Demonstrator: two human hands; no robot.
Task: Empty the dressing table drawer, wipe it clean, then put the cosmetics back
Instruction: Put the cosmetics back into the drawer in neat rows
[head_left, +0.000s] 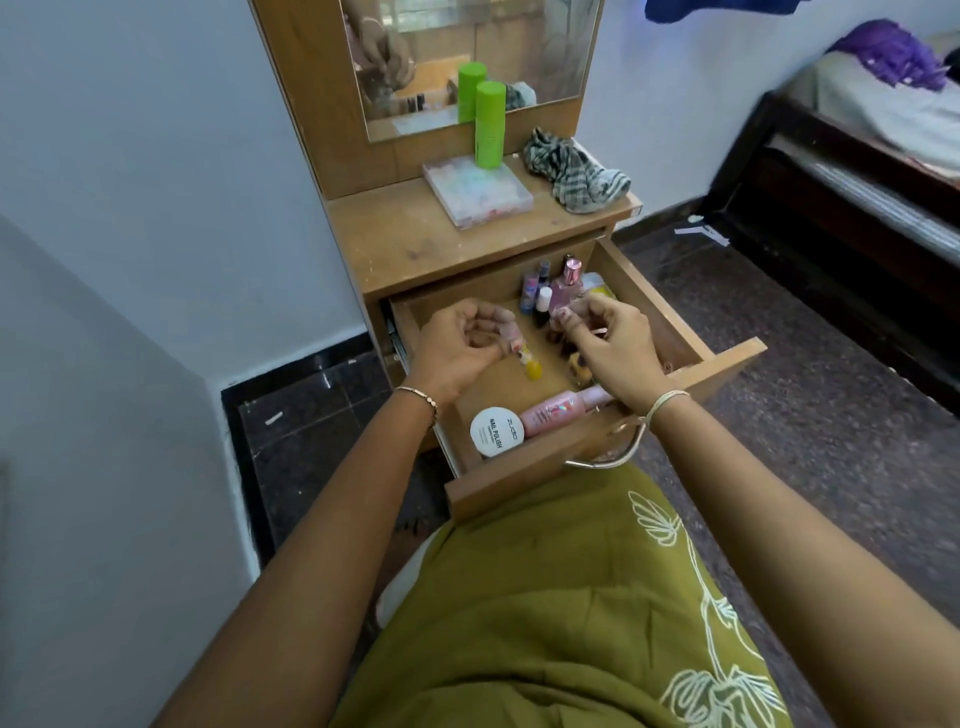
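— One table, its drawer pulled open, cosmetics inside. Our left hand?
— Its fingers pinch the yellow bottle in the drawer.
— Our right hand, beside it?
— Curled fingers; we cannot tell what they grasp.

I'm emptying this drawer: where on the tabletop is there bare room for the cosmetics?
Front and left of the wooden tabletop is bare, between the clear plastic box, which carries a green cylindrical bottle, and the front edge. The striped crumpled cloth crowds the back right.
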